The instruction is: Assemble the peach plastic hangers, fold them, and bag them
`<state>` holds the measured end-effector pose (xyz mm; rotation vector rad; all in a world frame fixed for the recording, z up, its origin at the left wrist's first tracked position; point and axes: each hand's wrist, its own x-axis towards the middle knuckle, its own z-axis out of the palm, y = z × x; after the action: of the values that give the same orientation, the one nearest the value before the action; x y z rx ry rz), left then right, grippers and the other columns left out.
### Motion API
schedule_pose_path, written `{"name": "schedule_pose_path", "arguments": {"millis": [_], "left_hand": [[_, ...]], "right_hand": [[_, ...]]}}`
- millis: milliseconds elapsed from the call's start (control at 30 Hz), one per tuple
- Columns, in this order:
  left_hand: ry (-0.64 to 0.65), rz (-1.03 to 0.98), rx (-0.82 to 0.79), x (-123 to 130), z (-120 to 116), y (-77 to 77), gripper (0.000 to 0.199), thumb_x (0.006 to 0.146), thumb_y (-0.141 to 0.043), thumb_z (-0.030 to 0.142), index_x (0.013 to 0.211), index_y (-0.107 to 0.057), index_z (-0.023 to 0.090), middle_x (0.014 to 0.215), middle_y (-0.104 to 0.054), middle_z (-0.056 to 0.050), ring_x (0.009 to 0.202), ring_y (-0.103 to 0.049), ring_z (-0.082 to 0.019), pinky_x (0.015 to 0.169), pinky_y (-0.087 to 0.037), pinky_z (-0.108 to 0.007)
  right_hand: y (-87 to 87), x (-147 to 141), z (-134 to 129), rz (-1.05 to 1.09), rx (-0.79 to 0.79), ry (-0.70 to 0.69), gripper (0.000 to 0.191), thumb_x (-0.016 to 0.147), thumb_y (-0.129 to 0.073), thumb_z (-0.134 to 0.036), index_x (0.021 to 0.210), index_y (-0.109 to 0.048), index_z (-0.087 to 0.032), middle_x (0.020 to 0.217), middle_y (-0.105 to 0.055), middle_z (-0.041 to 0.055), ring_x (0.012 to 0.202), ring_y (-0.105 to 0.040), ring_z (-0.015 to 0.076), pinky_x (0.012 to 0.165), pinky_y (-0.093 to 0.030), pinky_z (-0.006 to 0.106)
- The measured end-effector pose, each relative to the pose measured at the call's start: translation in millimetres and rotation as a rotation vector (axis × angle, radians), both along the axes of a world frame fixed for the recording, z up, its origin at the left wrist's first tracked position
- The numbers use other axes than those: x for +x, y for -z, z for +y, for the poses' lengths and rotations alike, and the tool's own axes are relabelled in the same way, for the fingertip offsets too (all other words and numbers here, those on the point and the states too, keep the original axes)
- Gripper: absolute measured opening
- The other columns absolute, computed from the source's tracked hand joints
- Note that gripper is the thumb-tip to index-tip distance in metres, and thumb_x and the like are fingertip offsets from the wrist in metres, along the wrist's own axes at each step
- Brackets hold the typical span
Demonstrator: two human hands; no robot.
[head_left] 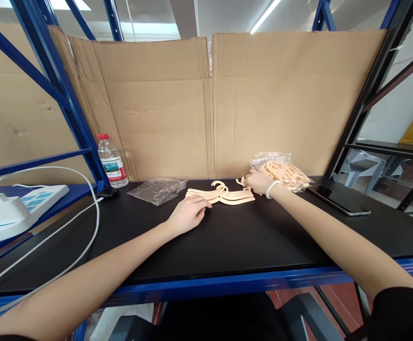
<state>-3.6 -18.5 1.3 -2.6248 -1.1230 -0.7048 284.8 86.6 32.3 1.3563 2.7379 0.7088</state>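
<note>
Left of the hanger pile [285, 174], loose hangers [238, 195] lie on the worktop [234, 246], probably light and stiff, best taken mid-bar. The left hand [189, 214] touches them, fingers loosely bent; whether the right hand [259, 181], at the pile, pinches anything, I cannot tell.
</note>
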Motion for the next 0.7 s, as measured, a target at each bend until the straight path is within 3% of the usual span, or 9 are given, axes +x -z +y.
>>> {"name": "schedule_pose_path", "arguments": {"millis": [167,400,567,700], "left_hand": [[-0.017,-0.003,0.039,-0.1,0.5,0.2,0.027,0.082,-0.047,0.009,0.098,-0.064,0.022,0.100,-0.069,-0.004,0.098,-0.062,-0.020,0.087,-0.049,-0.034],[-0.105,0.030,-0.016,4.0,1.3,0.9,0.032,0.085,-0.050,0.018,0.115,-0.058,0.017,0.115,-0.064,-0.009,0.107,-0.058,-0.024,0.094,-0.047,-0.039],[-0.100,0.029,-0.038,6.7,4.1,0.2,0.032,0.085,-0.050,0.019,0.116,-0.058,0.016,0.114,-0.064,-0.011,0.110,-0.056,-0.025,0.097,-0.044,-0.041],[-0.092,-0.009,-0.089,7.3,6.3,-0.4,0.026,0.086,-0.051,0.019,0.110,-0.061,0.017,0.110,-0.063,-0.010,0.105,-0.057,-0.025,0.092,-0.046,-0.040]], "right_hand": [[4.6,8.9,-2.1,0.002,0.023,-0.058,0.028,0.088,-0.048,-0.009,0.094,-0.073,-0.020,0.095,-0.067,0.0091,0.095,-0.047,0.0233,0.076,-0.030,0.034],[8.5,12.3,0.5,0.189,0.240,-0.242,0.025,0.092,-0.049,-0.021,0.089,-0.073,-0.017,0.091,-0.060,0.0107,0.088,-0.050,0.0226,0.076,-0.033,0.034],[10.3,1.5,3.0,0.907,0.183,-0.240,0.025,0.086,-0.052,-0.026,0.091,-0.074,-0.016,0.076,-0.059,0.0059,0.069,-0.054,0.0181,0.065,-0.042,0.031],[-0.8,-10.3,-10.5,1.533,-0.117,-0.172,0.026,0.079,-0.058,-0.032,0.093,-0.071,-0.014,0.057,-0.057,-0.0007,0.055,-0.052,0.0149,0.056,-0.043,0.028]]}}
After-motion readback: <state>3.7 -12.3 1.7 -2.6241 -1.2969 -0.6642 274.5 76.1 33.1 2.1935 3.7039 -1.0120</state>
